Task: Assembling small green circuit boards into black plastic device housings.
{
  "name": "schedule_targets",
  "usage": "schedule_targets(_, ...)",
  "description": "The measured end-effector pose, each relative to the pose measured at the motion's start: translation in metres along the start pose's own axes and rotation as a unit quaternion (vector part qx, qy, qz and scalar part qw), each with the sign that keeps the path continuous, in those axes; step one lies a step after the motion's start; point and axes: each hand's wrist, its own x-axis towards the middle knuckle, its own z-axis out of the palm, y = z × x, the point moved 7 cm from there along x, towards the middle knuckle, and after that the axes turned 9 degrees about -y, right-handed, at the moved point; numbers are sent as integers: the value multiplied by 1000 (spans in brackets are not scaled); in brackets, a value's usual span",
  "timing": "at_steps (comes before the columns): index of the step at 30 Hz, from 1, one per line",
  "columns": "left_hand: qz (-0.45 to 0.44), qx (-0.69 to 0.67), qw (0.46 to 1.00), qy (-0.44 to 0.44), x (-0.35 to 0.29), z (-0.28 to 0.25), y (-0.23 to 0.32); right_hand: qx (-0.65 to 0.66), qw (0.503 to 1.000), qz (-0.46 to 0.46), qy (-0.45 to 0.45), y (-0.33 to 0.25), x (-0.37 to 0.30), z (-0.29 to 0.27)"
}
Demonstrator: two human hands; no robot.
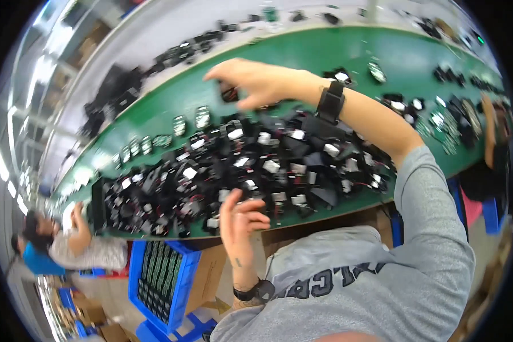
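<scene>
My right hand (255, 82) reaches across the far side of the green table, slightly blurred. Its thumb and fingers curve around a small black part (228, 91), whose exact kind I cannot make out. Low over the table's near edge is my left hand (240, 223), fingers loosely bent and apart, with nothing in it. Between the hands spreads a large heap of small black parts (245, 162) with white labels and thin red wires. Just beyond the heap, green circuit boards (202, 117) stand in a row to the left of my right hand.
Along the far edge lie more black parts (182, 52) and a bottle (270, 14). A blue crate (191, 279) with rows of boards stands below the table's near edge. One person (77, 245) works at the left; another person's arm (489, 131) shows at the right.
</scene>
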Motion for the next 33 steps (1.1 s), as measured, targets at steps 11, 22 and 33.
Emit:
schedule_targets(11, 9, -193, 967, -165, 29, 114, -17, 45, 984, 132, 109, -185, -166, -49)
schedule_targets(22, -98, -77, 973, -194, 31, 125, -45, -86, 822, 489, 279, -146, -339, -117)
schedule_targets(33, -152, -104, 944, -274, 26, 123, -44, -233, 692, 678, 86, -42, -638, -160)
